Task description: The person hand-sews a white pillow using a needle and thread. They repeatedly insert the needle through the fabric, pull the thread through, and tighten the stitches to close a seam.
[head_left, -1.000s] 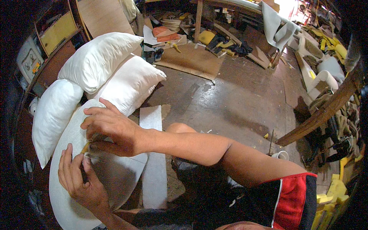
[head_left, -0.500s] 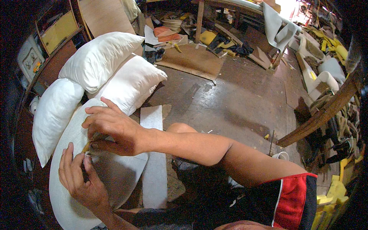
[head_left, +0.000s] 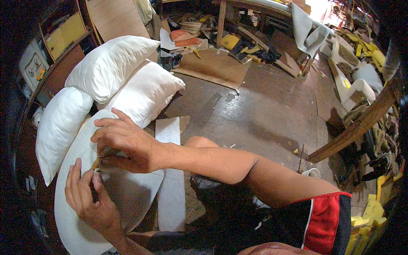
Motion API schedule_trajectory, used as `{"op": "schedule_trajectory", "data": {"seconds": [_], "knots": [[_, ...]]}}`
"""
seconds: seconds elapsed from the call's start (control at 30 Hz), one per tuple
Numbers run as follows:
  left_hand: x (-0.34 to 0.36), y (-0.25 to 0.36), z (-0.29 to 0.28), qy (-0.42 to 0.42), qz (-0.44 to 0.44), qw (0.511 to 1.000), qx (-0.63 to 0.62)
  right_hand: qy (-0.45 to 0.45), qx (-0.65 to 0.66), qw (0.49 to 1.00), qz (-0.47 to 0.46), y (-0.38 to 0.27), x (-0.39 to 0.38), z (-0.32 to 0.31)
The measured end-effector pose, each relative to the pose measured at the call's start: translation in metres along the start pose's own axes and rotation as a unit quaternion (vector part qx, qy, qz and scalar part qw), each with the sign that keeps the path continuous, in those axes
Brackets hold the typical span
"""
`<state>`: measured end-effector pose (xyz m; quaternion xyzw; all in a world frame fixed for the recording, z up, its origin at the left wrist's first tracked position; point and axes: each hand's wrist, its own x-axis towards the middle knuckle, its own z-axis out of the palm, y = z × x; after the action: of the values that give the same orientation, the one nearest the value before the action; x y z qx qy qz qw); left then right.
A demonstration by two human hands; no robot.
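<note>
A large pale, rounded fabric-covered piece (head_left: pixel 74 227) lies across my lap side at the left, its surface smooth. Over its middle, my left hand (head_left: pixel 89 204) is closed in a pinch, thumb against forefinger. Thin white strands (head_left: pixel 98 172) stick out at those fingertips. Just above, my right hand (head_left: pixel 129 144) arches with thumb and forefinger drawn together; what they hold, if anything, is hidden by the hand. A small yellowish bit (head_left: pixel 96 163) shows between the two hands.
Three stuffed white pillows (head_left: pixel 112 68) are piled beyond the fabric piece. A pale flat strip (head_left: pixel 171 199) lies right of it. A curved wooden beam (head_left: pixel 357 123) stands at the right, near a white cup (head_left: pixel 312 173). Scraps and boards (head_left: pixel 212 68) litter the far floor.
</note>
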<state>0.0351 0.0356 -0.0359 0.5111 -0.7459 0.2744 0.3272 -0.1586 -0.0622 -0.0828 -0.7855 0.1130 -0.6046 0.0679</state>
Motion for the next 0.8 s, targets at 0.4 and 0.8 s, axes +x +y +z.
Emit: {"op": "schedule_trajectory", "data": {"seconds": [0.4, 0.8], "knots": [[0.003, 0.001, 0.005, 0.019, -0.007, 1.000, 0.000, 0.003, -0.001, 1.000, 0.012, -0.002, 0.000, -0.002], [0.000, 0.006, 0.002, 0.010, -0.014, 1.000, -0.002, 0.015, 0.014, 1.000, 0.006, 0.000, -0.004, -0.001]]}}
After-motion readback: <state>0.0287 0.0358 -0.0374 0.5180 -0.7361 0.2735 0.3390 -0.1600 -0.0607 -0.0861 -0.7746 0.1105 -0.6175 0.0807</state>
